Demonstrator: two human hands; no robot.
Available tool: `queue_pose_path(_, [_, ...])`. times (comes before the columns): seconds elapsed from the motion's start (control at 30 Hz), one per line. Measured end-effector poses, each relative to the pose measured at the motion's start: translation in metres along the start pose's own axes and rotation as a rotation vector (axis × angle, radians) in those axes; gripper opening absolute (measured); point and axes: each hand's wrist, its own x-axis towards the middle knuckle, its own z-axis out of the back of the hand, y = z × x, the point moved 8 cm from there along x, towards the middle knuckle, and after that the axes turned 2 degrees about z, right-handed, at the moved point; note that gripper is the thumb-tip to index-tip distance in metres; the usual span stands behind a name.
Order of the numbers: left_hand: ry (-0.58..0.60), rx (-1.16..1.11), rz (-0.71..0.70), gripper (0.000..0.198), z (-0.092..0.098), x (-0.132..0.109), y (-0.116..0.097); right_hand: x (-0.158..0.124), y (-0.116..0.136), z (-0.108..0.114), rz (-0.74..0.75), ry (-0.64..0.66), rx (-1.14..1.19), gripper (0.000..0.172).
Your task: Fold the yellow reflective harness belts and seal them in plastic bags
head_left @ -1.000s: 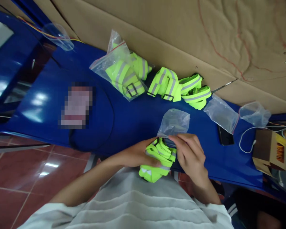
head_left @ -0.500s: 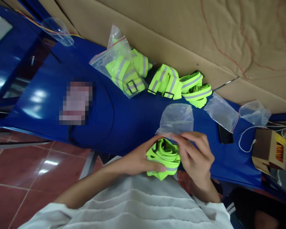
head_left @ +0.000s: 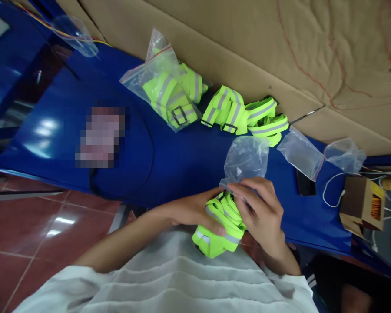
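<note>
My left hand (head_left: 195, 215) is wrapped round a rolled neon-yellow reflective strap (head_left: 226, 226) with grey stripes, its thumb pressed across the front. At the strap's upper edge, my right hand (head_left: 262, 213) pinches the mouth of a clear plastic bag (head_left: 246, 158). The bag's body points away from me over the blue table. Part of the roll is hidden behind my right fingers. Beyond the bag lie two loose reflective straps, one folded (head_left: 226, 111) and one coiled (head_left: 267, 119). To their left, a zip bag (head_left: 171, 93) holds more neon strap with a black buckle.
Two clear bags, one flat (head_left: 301, 152) and one crumpled (head_left: 345, 155), lie at the right by a black phone (head_left: 305, 181). A cardboard box (head_left: 361, 204) and white cables stand further right. Brown cardboard (head_left: 215, 39) lines the back of the blue table (head_left: 182, 161).
The strap roll has tilted, and its lower part now hangs further down and left. The pinched bag has shifted slightly right and looks more puffed out.
</note>
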Motion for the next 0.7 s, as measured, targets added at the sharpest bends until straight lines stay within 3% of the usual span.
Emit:
queue_pose_path(0.07, [-0.038, 0.038, 0.012, 0.103, 0.006, 0.004, 0.003, -0.001, -0.001, 0.0, -0.032, -0.017, -0.064, 0.038])
queue_pose_path(0.13, [-0.019, 0.057, 0.007, 0.095, 0.006, 0.007, 0.004, -0.002, -0.001, 0.002, -0.038, -0.045, -0.072, 0.037])
queue_pose_path(0.2, [-0.022, 0.033, -0.016, 0.088, 0.008, 0.008, 0.001, -0.003, 0.003, -0.001, 0.013, 0.016, -0.036, 0.036])
queue_pose_path(0.33, [-0.182, -0.064, -0.09, 0.105, 0.021, 0.005, -0.011, -0.006, 0.006, -0.003, 0.139, 0.167, 0.025, 0.034])
queue_pose_path(0.47, [-0.288, -0.088, -0.2, 0.089, 0.031, -0.002, -0.024, -0.01, -0.005, 0.003, 0.145, 0.122, 0.054, 0.042])
queue_pose_path(0.57, [-0.299, -0.073, -0.222, 0.085, 0.035, -0.004, -0.025, -0.012, -0.012, 0.002, 0.152, 0.049, 0.005, 0.049])
queue_pose_path(0.7, [-0.277, -0.08, -0.248, 0.099, 0.037, -0.003, -0.023, -0.013, -0.02, -0.002, 0.128, -0.019, 0.009, 0.051])
